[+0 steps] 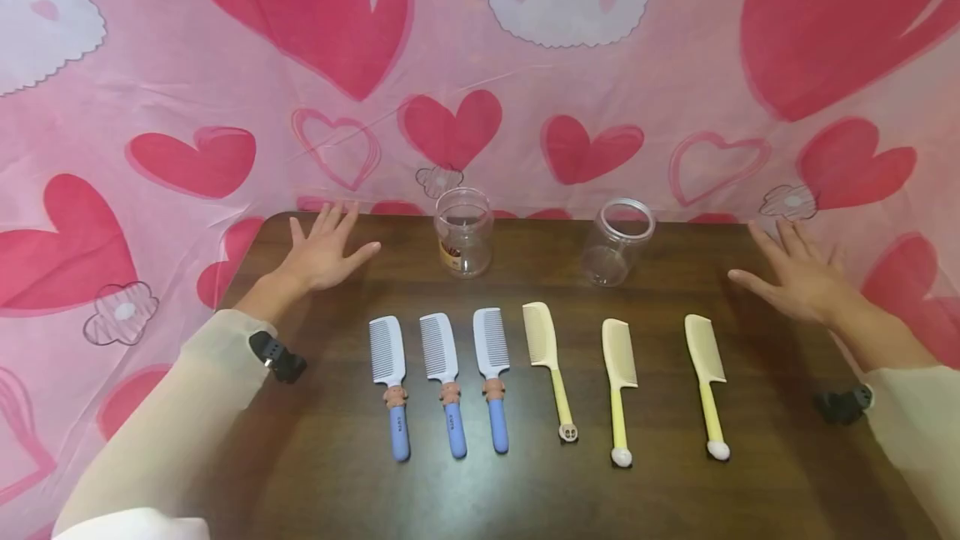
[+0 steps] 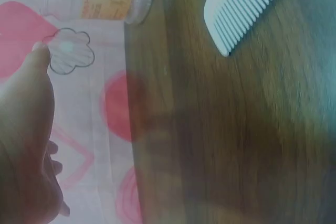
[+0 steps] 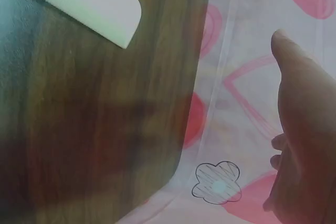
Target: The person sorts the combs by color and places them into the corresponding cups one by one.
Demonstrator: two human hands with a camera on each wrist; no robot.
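**Desk:** What do the hands have hold of?

**Photographer:** Nothing. The left hand [image 1: 324, 250] lies flat on the dark wooden table [image 1: 525, 490] near its far left corner, fingers straight and spread. The right hand [image 1: 795, 277] does the same at the far right edge, palm down, fingers fanned. Both arms wear pale sleeves with a dark band at each wrist.

**Desk:** And between them?

**Photographer:** Six combs in a row, handles toward the person. Three white combs with blue handles sit left of centre: the first blue comb [image 1: 390, 382], the second blue comb [image 1: 443, 380] and the third blue comb [image 1: 492, 375], just beside one another. Three cream ones follow to the right: the first yellow comb [image 1: 547, 361], the second yellow comb [image 1: 618, 382] and the third yellow comb [image 1: 707, 377], spaced wider apart. No hand touches any comb.

**Desk:** Behind the row?

**Photographer:** Two clear jars near the back edge. The left jar [image 1: 465, 232] stands upright (something striped shows inside, too small to identify). The right jar [image 1: 618, 242] looks tilted. A pink cloth [image 1: 150, 65] printed with red hearts hangs behind and around the table.
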